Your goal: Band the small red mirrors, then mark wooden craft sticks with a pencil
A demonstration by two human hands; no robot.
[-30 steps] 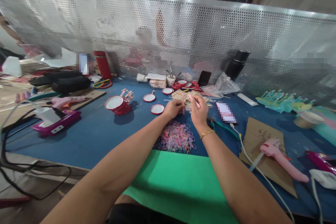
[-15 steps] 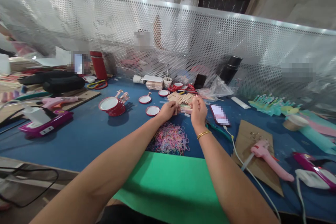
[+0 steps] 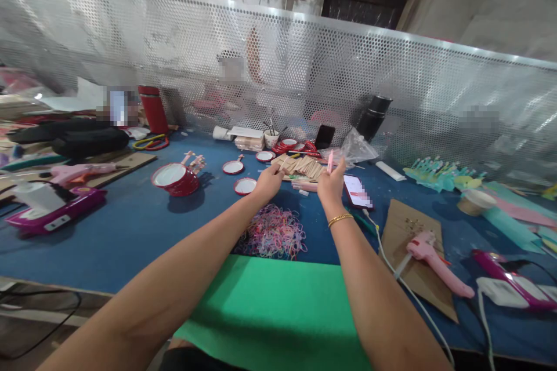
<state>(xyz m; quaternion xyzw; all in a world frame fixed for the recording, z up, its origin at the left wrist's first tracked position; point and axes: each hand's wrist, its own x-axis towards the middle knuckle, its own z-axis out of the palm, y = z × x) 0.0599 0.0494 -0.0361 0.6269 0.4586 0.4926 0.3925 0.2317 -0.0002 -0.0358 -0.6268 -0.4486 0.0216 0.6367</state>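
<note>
My left hand [image 3: 268,181] is closed, with a small pale wooden stick [image 3: 284,162] pinched at its fingertips. A pink pen-like stick [image 3: 331,160] stands upright out of my right hand [image 3: 331,184], whose fingers are wrapped round its lower part. Just beyond and between my hands lies a pile of flat wooden sticks [image 3: 307,167]. Pinkish pens [image 3: 304,185] lie on the near side of that pile. Nearer to me, under my wrists, is a heap of small coloured rubber bands [image 3: 276,233].
Red-rimmed round pieces [image 3: 245,186] and a stack of them [image 3: 175,179] lie left. At right are a phone [image 3: 358,191] with a cable and a pink glue gun [image 3: 437,261] on cardboard [image 3: 398,223]. A green sheet [image 3: 278,307] covers the front edge; a perforated metal screen [image 3: 183,40] stands behind.
My hands have drawn apart, the left one moving left. The pink pen-like stick now shows upright in my right hand. The whole view has shifted slightly.
</note>
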